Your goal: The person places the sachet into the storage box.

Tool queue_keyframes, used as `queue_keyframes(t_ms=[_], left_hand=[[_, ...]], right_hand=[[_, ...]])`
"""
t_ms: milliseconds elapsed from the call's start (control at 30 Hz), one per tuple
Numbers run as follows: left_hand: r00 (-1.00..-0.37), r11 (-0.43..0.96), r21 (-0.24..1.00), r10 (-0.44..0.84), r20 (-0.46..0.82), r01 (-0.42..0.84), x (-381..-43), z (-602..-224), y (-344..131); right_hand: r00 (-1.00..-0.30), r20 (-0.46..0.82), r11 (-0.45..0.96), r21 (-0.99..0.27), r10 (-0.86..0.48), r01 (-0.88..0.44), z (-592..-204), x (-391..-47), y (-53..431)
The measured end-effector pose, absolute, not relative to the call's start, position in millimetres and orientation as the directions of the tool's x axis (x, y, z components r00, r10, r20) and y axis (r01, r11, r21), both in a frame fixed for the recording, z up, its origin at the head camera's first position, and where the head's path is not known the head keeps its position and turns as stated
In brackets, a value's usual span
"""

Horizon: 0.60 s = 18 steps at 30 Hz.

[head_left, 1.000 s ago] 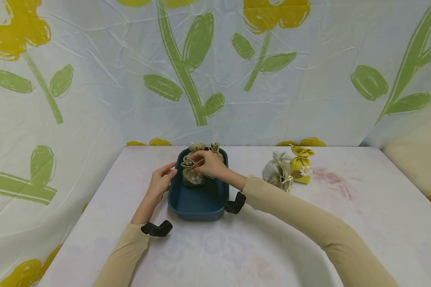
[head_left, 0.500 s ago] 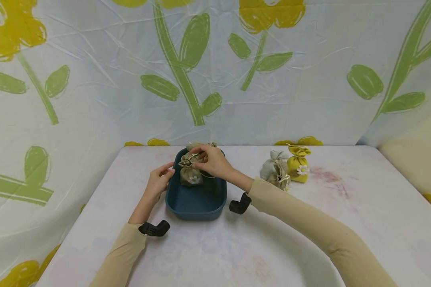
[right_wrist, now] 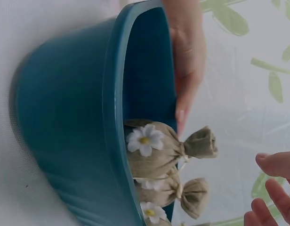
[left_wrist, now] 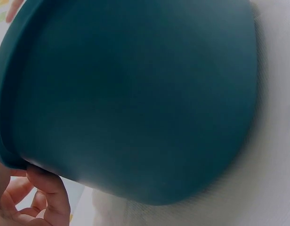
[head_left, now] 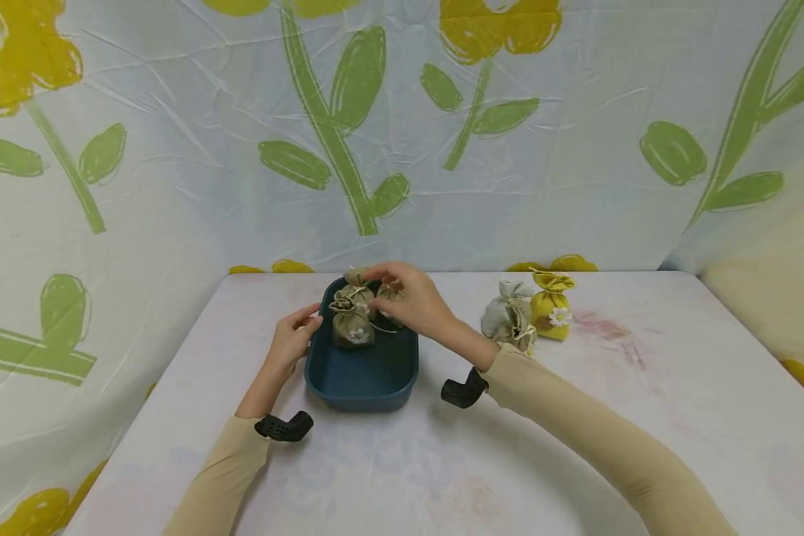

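A blue plastic bin stands on the table. Inside it, at the far end, are a front beige drawstring pouch with a white flower, a back-left pouch and a right-hand pouch. My left hand holds the bin's left rim with thumb and fingers. Over the far right of the bin, my right hand hovers with fingers apart, partly hiding the right-hand pouch. In the right wrist view, the right fingertips hold nothing, and a gap separates them from the pouch tops.
Right of the bin, a grey pouch, a brown pouch and a yellow pouch stand close together on the pale table. A flower-printed cloth hangs behind the table.
My right hand has let go of the front pouch's neck and drawn away to the right, uncovering the pouches behind. The front pouch stays in the bin. My left hand keeps its place on the rim.
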State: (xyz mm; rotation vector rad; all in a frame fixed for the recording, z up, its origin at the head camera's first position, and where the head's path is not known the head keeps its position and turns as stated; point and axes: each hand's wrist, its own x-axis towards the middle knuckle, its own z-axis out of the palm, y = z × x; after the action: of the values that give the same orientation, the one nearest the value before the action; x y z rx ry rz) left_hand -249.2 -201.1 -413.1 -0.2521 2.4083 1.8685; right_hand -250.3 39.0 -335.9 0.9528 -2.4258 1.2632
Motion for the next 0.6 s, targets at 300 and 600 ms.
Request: queue_keyframes(t_ms=[300, 600], left_hand=[[-0.985, 0.253, 0.953, -0.076, -0.152, -0.167, -248.8, -413.9, -201.2], [-0.984, 0.27, 0.946, -0.077, -0.163, -0.178, -250.1, -413.5, -200.8]], right_hand=[[-0.753, 0.541, 0.45, -0.603, -0.375, -0.658, -335.4, -239.8, 60.0], [-0.753, 0.58, 0.453, -0.605, -0.311, -0.654, -335.1, -235.1, 85.4]])
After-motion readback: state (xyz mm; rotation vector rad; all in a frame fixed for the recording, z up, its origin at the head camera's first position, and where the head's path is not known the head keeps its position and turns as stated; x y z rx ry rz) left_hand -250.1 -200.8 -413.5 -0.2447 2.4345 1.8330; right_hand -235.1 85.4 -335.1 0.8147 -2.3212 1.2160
